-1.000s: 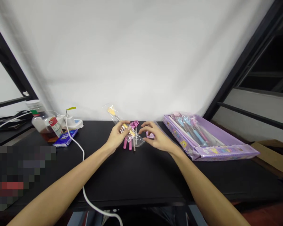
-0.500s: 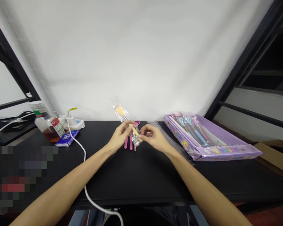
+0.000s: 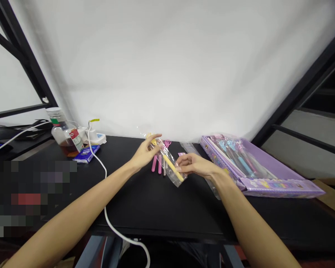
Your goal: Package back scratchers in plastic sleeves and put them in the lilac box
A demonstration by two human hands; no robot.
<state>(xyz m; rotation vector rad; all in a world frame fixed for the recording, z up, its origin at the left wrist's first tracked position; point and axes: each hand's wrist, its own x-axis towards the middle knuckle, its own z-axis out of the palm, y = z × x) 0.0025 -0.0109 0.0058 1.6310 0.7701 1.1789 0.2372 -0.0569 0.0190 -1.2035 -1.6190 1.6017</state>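
One view: head camera, looking down over a black table (image 3: 145, 208) with both bare arms reaching in from below.
Left hand (image 3: 143, 153): clenched around the top end of a clear plastic bag (image 3: 173, 172), fingers curled over it.
Right hand (image 3: 194, 165): fingertips (image 3: 179, 167) against the bag's lower end; cannot tell whether they are gripping it.
Bag: held above the table between both hands, tilted down to the right, with a yellow stick (image 3: 171, 167) inside.
Just below the left hand: pink utensils (image 3: 155, 163) lying on the table, with a pink fork head (image 3: 166, 143) at their far end.
Near the right hand: a small pink piece (image 3: 181, 153) and a long clear plastic sleeve (image 3: 198, 163) on the table.
Right of the hands: a purple tray (image 3: 279, 192) holding blue and pink utensils (image 3: 238, 156).
Far left: a glass bottle (image 3: 67, 137) of brown liquid, a blue packet (image 3: 86, 154), a white plug (image 3: 96, 137) and a white cord (image 3: 105, 186).
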